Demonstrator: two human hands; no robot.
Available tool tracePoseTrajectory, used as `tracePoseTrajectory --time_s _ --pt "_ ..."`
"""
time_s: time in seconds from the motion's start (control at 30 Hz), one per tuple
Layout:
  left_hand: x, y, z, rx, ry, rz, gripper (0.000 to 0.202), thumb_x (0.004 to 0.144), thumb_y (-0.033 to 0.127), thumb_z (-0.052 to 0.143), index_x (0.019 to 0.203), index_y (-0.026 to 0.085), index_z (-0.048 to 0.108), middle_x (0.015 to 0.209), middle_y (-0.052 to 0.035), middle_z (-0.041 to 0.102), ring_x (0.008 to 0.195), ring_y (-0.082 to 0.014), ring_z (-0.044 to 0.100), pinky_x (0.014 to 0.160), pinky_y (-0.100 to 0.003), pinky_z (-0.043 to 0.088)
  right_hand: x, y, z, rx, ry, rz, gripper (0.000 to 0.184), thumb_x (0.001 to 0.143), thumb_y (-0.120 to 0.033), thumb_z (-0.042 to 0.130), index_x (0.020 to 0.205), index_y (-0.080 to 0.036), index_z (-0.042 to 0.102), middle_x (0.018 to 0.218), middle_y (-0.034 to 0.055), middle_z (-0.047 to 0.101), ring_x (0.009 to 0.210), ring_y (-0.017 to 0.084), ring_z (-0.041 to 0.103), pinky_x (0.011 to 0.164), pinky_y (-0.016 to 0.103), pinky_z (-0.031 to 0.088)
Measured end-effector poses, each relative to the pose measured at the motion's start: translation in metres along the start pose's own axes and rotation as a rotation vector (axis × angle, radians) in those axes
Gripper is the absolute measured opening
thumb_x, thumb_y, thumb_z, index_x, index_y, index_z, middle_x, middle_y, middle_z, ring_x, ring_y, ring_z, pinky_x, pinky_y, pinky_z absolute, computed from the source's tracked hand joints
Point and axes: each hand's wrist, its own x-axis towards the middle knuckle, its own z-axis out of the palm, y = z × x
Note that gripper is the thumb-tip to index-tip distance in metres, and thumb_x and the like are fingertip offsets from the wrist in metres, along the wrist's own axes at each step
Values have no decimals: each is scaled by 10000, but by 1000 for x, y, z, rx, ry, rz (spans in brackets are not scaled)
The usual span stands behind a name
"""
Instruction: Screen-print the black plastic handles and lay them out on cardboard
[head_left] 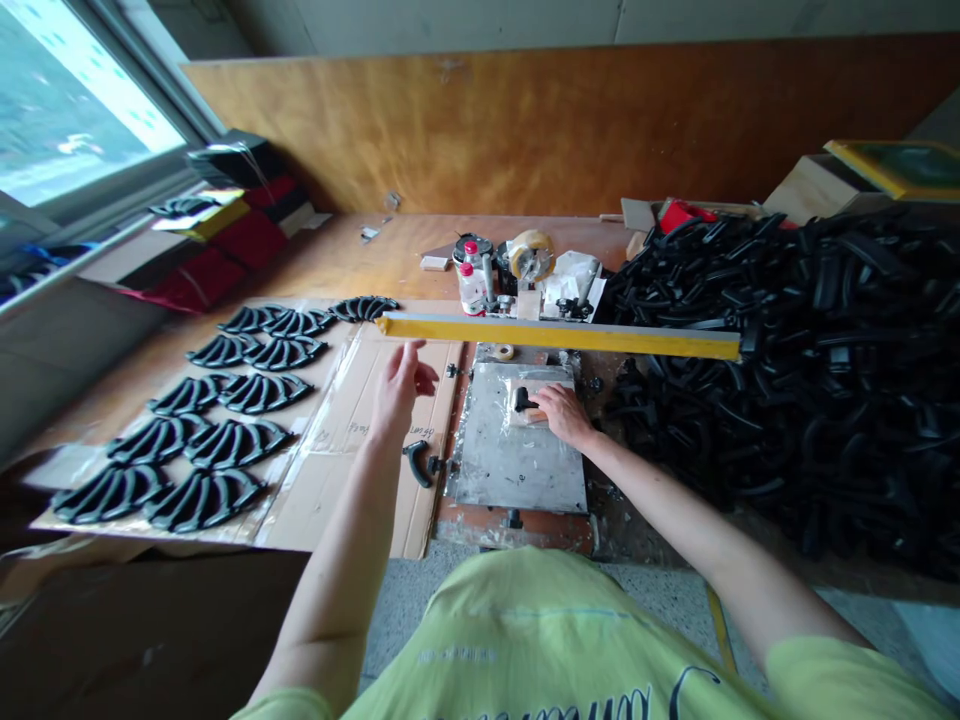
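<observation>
My right hand (561,412) rests on a grey metal plate (517,465) and presses a black curved plastic handle (523,402) onto a small block there, fingers closed on it. My left hand (401,385) hovers in the air over a sheet of cardboard (360,470), fingers apart and holding nothing. It is just below the left end of a long yellow bar (559,335) that crosses above the plate. Rows of black handles (225,400) lie fanned out in groups on the cardboard at the left.
A large heap of black handles (795,370) fills the right side. Behind the bar stand bottles (470,280), a tape roll (531,255) and small tools. A black lever knob (418,462) sits left of the plate. Red and yellow boxes (225,240) lie by the window.
</observation>
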Motion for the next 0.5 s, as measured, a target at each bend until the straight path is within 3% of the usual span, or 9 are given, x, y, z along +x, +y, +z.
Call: tracePoseTrajectory --time_s 0.1,0.17,0.3,0.4,0.5 --pt "6 47 25 -162 -61 36 525 845 650 443 900 156 610 556 21 544 427 -80 469 438 -189 406 5 2 -7 -8 -10 -44 306 941 -210 469 1174 -189 667 1159 92 653 1094 232 535 959 379 400" --pt "4 59 32 -156 -68 31 535 852 645 435 820 146 624 513 21 506 406 -79 445 418 -191 390 12 1 -8 -2 -1 -60 373 937 -285 512 1281 -170 597 1301 108 598 1212 243 501 1032 403 369" --pt "-4 55 32 -133 -42 50 526 858 625 441 845 144 653 540 4 538 448 -88 484 425 -187 395 19 -4 3 -11 -69 -134 577 899 -400 584 1403 -141 473 1455 149 454 1383 290 357 1129 513 254" --pt "-6 49 30 -144 -57 49 521 849 619 467 908 142 669 572 -7 572 476 -95 513 426 -186 402 11 -9 6 47 -116 -244 464 894 -374 598 1317 -186 570 1396 128 525 1362 279 401 1136 550 236" --pt "-7 47 31 -149 -58 51 532 837 624 491 949 141 683 605 -16 604 474 -92 516 427 -189 403 -8 -5 -7 185 -116 -308 321 891 -332 600 1196 -251 661 1252 58 652 1309 249 476 1120 530 302"
